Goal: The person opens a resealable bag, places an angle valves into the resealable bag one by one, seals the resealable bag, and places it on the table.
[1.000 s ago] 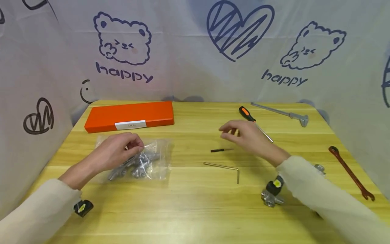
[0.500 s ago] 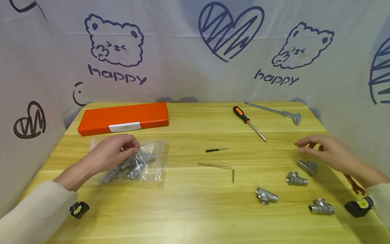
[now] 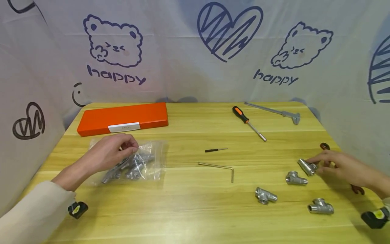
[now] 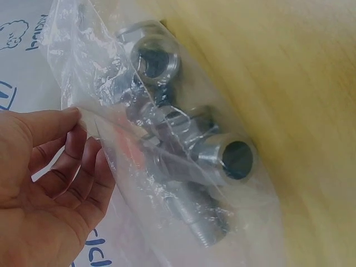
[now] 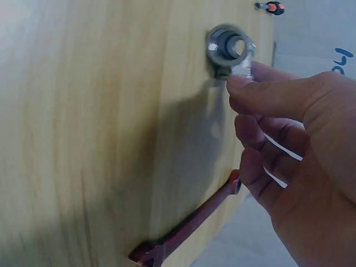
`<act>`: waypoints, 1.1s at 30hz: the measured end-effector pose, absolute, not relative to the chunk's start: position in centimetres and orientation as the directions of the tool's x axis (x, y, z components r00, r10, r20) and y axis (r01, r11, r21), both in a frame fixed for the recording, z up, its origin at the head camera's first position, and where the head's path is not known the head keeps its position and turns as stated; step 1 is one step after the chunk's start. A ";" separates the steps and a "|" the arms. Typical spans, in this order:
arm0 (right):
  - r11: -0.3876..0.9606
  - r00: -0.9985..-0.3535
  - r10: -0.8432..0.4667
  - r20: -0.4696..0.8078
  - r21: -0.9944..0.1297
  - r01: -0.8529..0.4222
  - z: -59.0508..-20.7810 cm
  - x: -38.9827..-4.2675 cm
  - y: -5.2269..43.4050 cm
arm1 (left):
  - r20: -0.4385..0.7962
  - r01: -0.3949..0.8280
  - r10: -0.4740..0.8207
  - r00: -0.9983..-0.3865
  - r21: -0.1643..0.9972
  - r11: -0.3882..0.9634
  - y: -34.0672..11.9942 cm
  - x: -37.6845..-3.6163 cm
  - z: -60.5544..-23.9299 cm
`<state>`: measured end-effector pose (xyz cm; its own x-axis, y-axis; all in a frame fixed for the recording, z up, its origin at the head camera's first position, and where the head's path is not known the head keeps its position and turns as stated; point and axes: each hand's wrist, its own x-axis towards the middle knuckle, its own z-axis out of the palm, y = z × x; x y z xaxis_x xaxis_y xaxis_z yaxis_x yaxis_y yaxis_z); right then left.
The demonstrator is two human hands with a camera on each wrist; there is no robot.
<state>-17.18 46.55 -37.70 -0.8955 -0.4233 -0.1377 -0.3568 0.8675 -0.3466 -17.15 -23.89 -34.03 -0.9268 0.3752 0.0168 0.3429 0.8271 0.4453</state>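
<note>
My left hand point(image 3: 114, 149) pinches the upper edge of a clear plastic bag point(image 3: 159, 159) lying at the left of the table. Inside it are several metal pipe fittings point(image 4: 194, 156), seen through the plastic in the left wrist view. Over on the right, my right hand point(image 3: 341, 166) has thumb and forefinger on a silver pipe tee point(image 3: 306, 166), which lies at the back of a loose group. The right wrist view shows the thumb against the round open end of that tee point(image 5: 225, 50), the other fingers bent below. Three more tees point(image 3: 296, 178) lie nearby.
A red wrench point(image 5: 194, 219) lies partly behind my right hand. Mid-table are an L-shaped hex key point(image 3: 216, 166) and a tiny screwdriver point(image 3: 215, 150). Farther back sit an orange box point(image 3: 122, 117), a larger screwdriver point(image 3: 248, 122) and a caliper point(image 3: 274, 112).
My right hand has moved from mid-table to the right and down onto the rear tee, uncovering the other tees. The left hand keeps its hold on the bag. The head view has shifted slightly.
</note>
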 end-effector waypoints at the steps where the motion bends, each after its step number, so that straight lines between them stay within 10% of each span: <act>1: 0.873 -0.898 -0.413 -0.152 -0.346 -0.343 -37.8 -17.2 46.5 | 0.017 0.344 0.377 -0.926 0.445 0.826 -23.9 -17.1 -34.0; 18: 0.874 -0.906 -0.414 0.085 -0.242 -0.422 -37.3 -19.7 42.2 | 0.023 0.349 0.378 -0.925 0.440 0.827 -23.7 -17.2 -34.1; 33: 0.732 -0.807 -0.586 0.076 -0.378 -0.567 -34.3 -23.7 27.0 | 0.025 0.340 0.371 -0.928 0.462 0.819 -24.0 -17.0 -34.3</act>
